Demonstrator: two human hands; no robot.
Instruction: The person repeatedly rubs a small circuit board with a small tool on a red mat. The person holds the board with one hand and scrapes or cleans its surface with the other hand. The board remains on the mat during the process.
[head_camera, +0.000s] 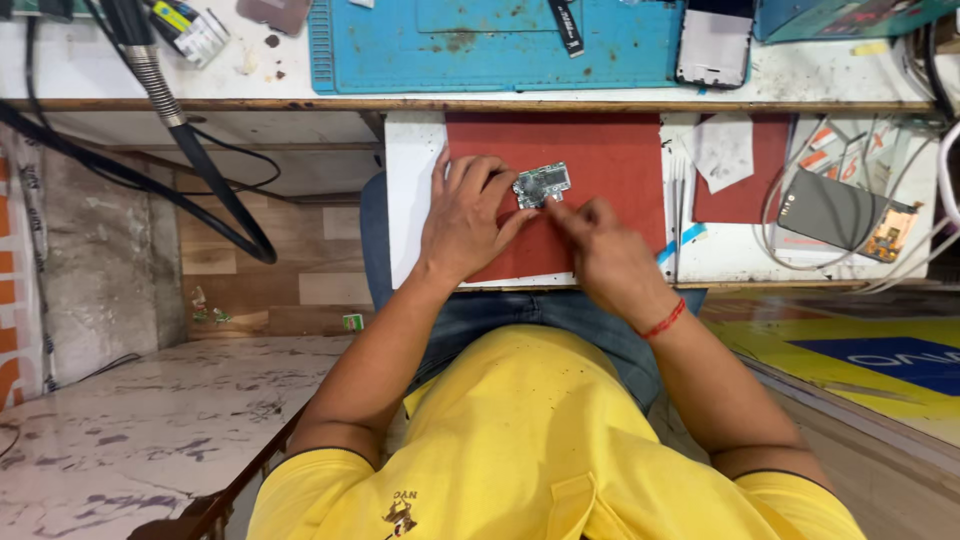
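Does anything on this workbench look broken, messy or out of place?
Yes. The grey phone at right lies opened, an orange part hanging at its corner. The blue mat above is stained brown. Both hands touch a bare circuit board on the red mat.

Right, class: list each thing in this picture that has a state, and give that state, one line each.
Circuit board: bare, flat on the red mat, pinned by both hands.
Left hand: fingers pressing the board's left edge.
Right hand: fingertip at the board's right edge.
Grey phone: lying flat.
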